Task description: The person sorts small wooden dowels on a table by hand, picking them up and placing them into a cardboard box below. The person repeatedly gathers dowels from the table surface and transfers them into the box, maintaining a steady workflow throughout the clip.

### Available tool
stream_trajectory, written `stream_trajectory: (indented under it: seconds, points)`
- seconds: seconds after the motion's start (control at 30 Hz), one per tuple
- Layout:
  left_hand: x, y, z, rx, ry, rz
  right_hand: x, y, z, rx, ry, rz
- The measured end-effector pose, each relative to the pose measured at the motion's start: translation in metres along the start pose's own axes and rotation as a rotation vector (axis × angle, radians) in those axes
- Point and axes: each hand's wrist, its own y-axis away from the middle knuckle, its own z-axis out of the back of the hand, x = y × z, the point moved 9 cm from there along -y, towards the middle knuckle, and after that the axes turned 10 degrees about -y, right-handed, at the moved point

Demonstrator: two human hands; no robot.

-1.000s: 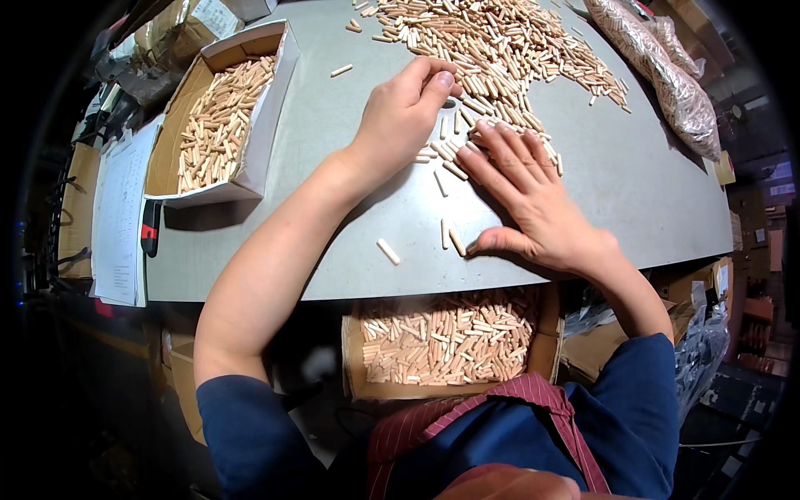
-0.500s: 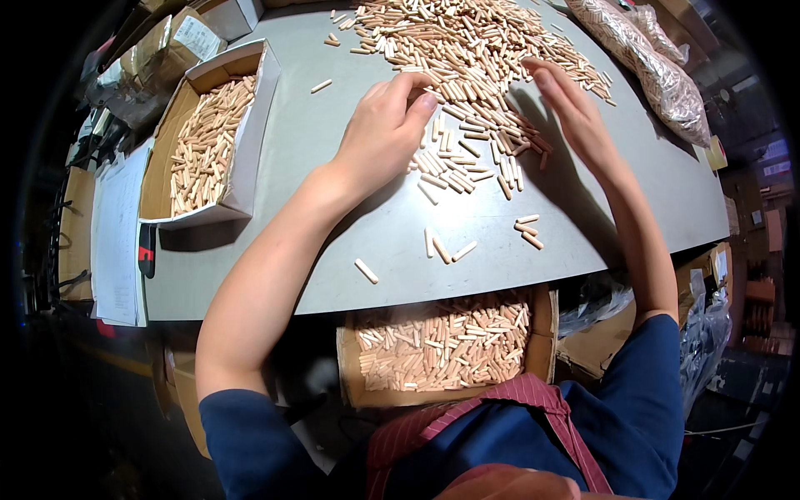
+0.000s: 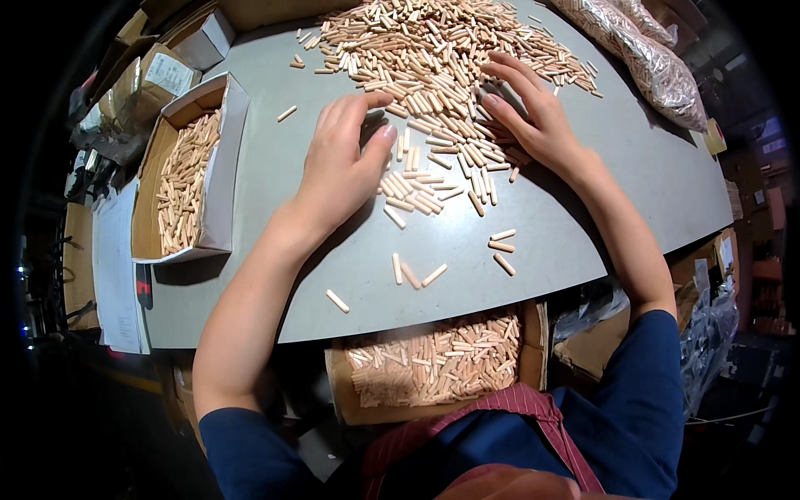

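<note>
On the grey tabletop (image 3: 358, 258), noted a broad pile of short pale wooden dowels (image 3: 442, 50), widest at the far side and thinning to a narrow tongue toward the near edge. At the left flank of this tongue, observed left hand (image 3: 342, 162) with fingers curled inward, thumb and index fingertips apart; cannot tell of any contact beneath the curled fingers. At the right flank, observed right hand (image 3: 537, 121) with fingers bent toward the pile, thumb likewise spaced from index; cannot tell of any touch against the dowels just beside the fingertips. Between the hands, saw dowels lying flat at mixed angles, some touching, some apart.

Nearer the table edge, counted seven strays: to the right, three loose dowels (image 3: 502, 246); at the middle, three more dowels (image 3: 397, 268); to the left, one lone dowel (image 3: 337, 301). Beyond left hand, noted another single dowel (image 3: 287, 113).

At left, recorded an open white-sided carton (image 3: 227, 167) holding many dowels, with paper sheets (image 3: 117, 258) just beside. Below the near edge, recorded an open brown box (image 3: 339, 383) of dowels, close to a red striped apron (image 3: 500, 402). At upper right, noted a clear plastic bag (image 3: 662, 79) bulging with dowels.
</note>
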Motion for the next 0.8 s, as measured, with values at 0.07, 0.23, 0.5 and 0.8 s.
stream_trajectory:
  seconds: [0.07,0.23,0.5,0.8]
  points:
    - [-0.006,-0.001,0.0,-0.006,-0.013,-0.055,0.021,-0.003,0.002,0.033,-0.042,0.067]
    - [-0.015,-0.001,0.002,-0.018,-0.025,-0.14,0.077,-0.001,-0.019,0.123,-0.149,0.232]
    - [-0.041,0.004,0.003,-0.045,-0.044,-0.288,0.108,0.007,-0.044,0.162,0.129,0.387]
    - [-0.063,0.004,0.023,-0.135,-0.297,-0.45,0.109,-0.001,-0.025,0.08,-0.03,0.327]
